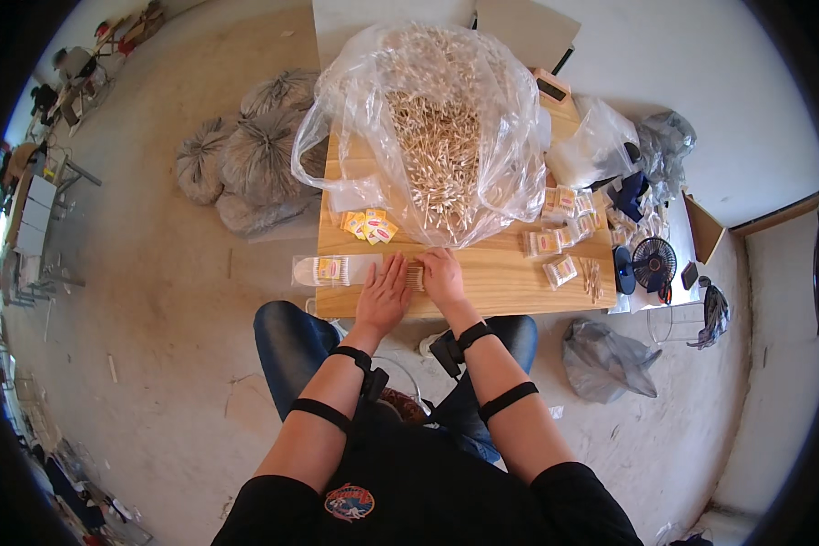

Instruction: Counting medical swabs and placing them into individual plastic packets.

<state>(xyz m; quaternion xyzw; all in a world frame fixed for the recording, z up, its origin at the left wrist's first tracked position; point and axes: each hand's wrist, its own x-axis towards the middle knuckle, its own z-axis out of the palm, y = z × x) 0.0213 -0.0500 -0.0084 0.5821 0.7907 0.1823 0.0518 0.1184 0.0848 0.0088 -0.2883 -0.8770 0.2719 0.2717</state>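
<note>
My left hand [385, 291] lies flat on the wooden table near its front edge, fingers stretched forward over a pale strip. Close beside it, my right hand [443, 276] has its fingers bent and pressed together at a row of cotton swabs [415, 278]. The swabs lie between the two hands; my right fingers partly hide them. Left of my left hand is a clear packet of cotton swabs [329, 270] with a yellow label. Beyond the hands sits a small pile of yellow-and-white cards [369, 226].
A large clear plastic bag [510, 173] full of loose swabs fills the table's back. Several filled packets [560, 238] and loose swabs [591, 280] lie to the right, near a small black fan [653, 264]. Grey sacks [262, 146] stand on the floor at left; another grey bag [607, 359] lies at right.
</note>
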